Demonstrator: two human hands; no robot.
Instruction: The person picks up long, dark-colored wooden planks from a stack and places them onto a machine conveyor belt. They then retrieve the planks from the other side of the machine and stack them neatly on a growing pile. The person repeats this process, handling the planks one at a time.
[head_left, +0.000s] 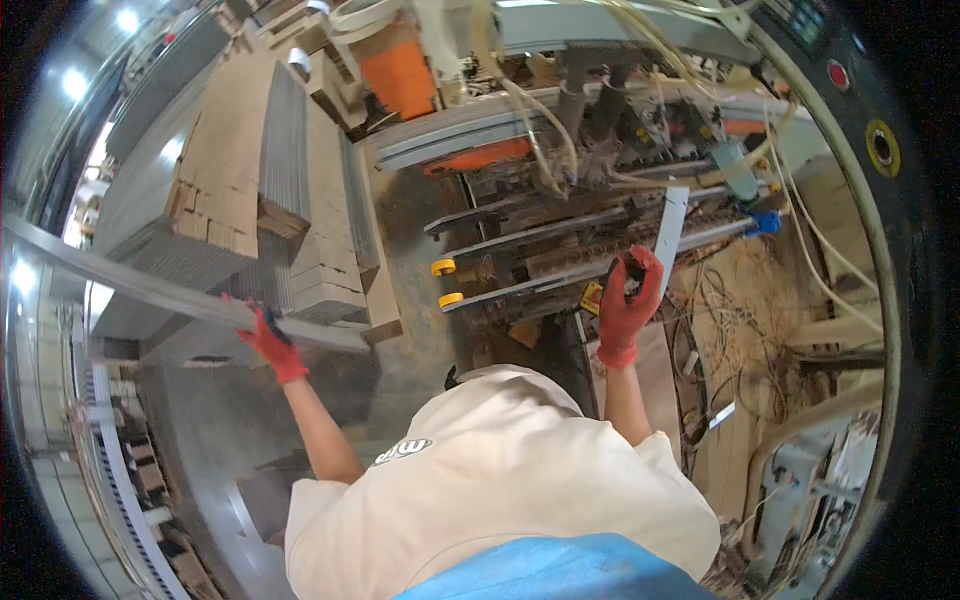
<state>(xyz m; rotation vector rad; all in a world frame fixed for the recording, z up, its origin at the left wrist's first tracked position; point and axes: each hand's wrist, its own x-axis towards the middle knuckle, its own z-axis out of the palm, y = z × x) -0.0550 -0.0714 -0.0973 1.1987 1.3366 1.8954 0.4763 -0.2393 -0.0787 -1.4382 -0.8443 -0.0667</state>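
My left hand (270, 343), in a red glove with a dark palm, grips the lower edge of a long grey board (170, 292). The board slants from the far left edge down toward the middle, and its near end lies just past the hand. Out to the right, my right hand (628, 315) wears a matching red glove. Its fingers are curled, with a flat pale strip (672, 230) against them. Small dark marks dot the strip, which stands up over a machine's metal rails (590, 277). The fingers hide its lower part.
Stacks of long boards (225, 150) rise at the far left. Ahead on the right is a machine with yellow-capped rail ends (451, 300), a blue fitting (764, 222) and hanging hoses (535, 130). A dark control panel (860, 110) stands at right. Cables and dust lie below.
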